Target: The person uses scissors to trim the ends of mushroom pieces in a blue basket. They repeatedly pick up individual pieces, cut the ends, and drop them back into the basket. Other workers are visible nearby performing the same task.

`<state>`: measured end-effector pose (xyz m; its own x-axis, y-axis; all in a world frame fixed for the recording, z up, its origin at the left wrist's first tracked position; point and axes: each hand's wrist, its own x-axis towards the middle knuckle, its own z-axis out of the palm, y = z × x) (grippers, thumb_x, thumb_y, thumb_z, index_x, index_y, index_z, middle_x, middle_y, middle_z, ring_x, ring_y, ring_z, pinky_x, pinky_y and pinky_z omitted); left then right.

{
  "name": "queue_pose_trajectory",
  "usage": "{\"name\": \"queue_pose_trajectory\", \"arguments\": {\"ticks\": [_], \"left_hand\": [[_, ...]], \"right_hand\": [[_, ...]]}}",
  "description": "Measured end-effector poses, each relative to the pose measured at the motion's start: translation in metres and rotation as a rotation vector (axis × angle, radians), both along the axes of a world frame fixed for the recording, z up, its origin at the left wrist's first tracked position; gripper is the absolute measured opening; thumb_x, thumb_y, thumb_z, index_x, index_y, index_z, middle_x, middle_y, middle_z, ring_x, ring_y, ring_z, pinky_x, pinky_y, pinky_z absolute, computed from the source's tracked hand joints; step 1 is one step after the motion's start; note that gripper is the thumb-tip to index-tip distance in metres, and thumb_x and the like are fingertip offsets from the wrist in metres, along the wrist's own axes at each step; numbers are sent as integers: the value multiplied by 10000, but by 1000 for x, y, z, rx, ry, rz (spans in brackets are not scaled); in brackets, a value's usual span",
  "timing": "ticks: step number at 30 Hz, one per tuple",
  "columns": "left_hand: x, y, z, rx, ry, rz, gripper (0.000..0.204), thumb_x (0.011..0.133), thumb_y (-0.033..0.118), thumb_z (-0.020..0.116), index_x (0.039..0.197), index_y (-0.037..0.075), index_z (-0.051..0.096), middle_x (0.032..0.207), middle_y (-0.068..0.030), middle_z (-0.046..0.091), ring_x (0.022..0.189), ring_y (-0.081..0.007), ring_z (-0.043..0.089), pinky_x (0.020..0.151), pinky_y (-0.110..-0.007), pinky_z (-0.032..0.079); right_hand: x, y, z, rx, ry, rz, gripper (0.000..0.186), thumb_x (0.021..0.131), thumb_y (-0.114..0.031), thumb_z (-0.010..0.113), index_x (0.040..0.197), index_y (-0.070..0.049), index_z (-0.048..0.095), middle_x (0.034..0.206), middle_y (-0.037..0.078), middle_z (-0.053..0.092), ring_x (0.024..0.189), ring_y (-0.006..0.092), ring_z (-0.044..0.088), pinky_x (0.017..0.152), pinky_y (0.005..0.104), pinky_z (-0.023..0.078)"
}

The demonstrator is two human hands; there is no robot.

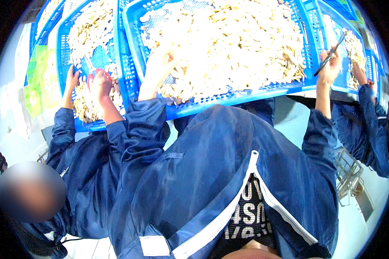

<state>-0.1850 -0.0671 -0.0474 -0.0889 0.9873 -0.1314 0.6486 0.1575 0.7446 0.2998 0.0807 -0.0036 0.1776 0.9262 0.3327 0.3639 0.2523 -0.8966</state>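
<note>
A wide blue plastic basket (233, 97) in front of me is spread with pale, brown-edged slices (242, 56) that look like dried mushroom. My left hand (163, 64) reaches over its left side, fingers curled close above the slices. Glare washes that hand out, so anything between its fingertips cannot be made out. At the basket's right edge my right hand (330, 67) is raised and closed around a long, slim dark tool (338, 44). This tool slants up to the right, and its exact kind is unclear.
To my left, a co-worker's hand (101, 84) holds red-handled scissors (91, 77) over another blue basket (121, 56) of slices. Another person's hand (359, 74) works in a basket on the right. A green-yellow crate (36, 82) stands far left, and a metal frame (349, 170) stands lower right.
</note>
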Motion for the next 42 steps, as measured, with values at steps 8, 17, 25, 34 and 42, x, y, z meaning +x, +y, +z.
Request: {"name": "queue_pose_trajectory", "arguments": {"ticks": [8,17,25,34,42], "left_hand": [[42,-10,47,-168,-1010,200,87,825,100,636,880,33,636,583,27,501,474,-44,426,441,-183,336],[75,-20,57,-238,-1174,225,67,848,102,642,882,44,637,603,27,497,485,-41,397,430,-187,295],[74,-20,45,-297,-1147,211,51,839,87,649,854,46,623,667,5,560,484,-31,427,427,-169,313],[79,-11,27,-309,-1469,319,174,838,206,635,884,41,606,853,-91,620,646,-111,574,548,-237,482],[116,55,19,-99,-492,4,201,845,238,644,917,51,651,691,-20,587,581,-98,519,530,-233,403]], "right_hand": [[-161,-133,50,-676,-120,682,427,825,-210,681,1203,-51,566,1063,65,595,916,168,562,843,303,456],[-188,-134,53,-926,-58,821,336,858,-159,653,1144,-7,564,928,72,618,866,127,553,782,283,466],[-180,-136,56,-891,-151,834,329,815,-153,694,1096,-13,596,877,78,598,841,139,568,723,287,476],[-97,-123,45,-627,106,485,425,817,-200,686,1176,-44,520,909,7,554,810,90,526,723,238,441],[-57,-131,61,-668,114,197,288,839,-174,657,1079,-57,551,841,-5,524,738,64,501,661,209,440]]}}
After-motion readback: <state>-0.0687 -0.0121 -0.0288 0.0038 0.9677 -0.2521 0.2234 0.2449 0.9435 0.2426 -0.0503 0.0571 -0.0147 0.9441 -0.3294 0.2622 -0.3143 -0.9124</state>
